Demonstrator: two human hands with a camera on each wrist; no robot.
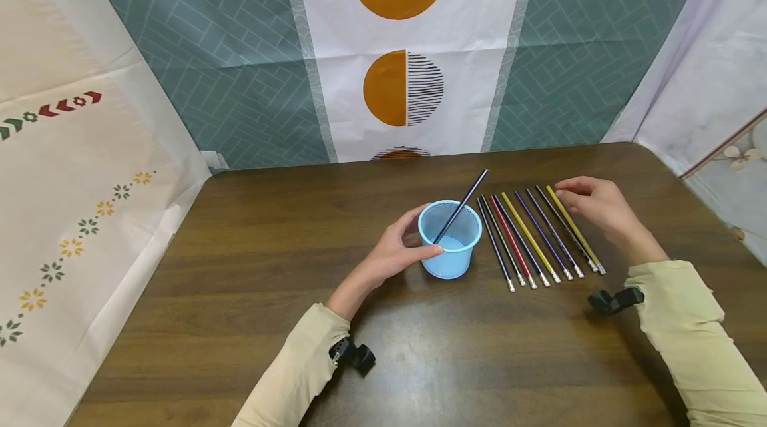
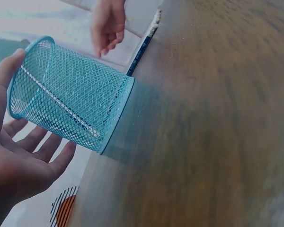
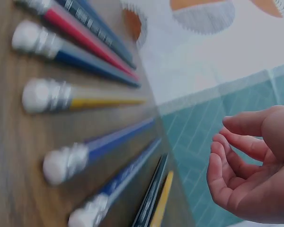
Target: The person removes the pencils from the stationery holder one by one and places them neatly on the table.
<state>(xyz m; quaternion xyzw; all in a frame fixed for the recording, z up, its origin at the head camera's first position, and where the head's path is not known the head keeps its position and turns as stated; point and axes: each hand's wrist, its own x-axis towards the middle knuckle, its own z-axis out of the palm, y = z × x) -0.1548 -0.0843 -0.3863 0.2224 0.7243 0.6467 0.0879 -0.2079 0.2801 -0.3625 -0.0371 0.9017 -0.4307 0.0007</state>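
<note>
My left hand holds a light blue mesh pencil cup, its thumb at the rim and the other fingers along the far side. One dark pencil leans in the cup, its upper end sticking out past the rim. To the right of the cup several pencils lie side by side, eraser ends toward me. The rightmost is a yellow pencil. Over its far end hovers my right hand, fingers loosely bent. In the right wrist view nothing lies between the thumb and fingers.
Under everything is a brown wooden table. A patterned cloth hangs behind its far edge, and pale cloths hang at both sides. Each wrist carries a small black camera. Among the row is a red pencil.
</note>
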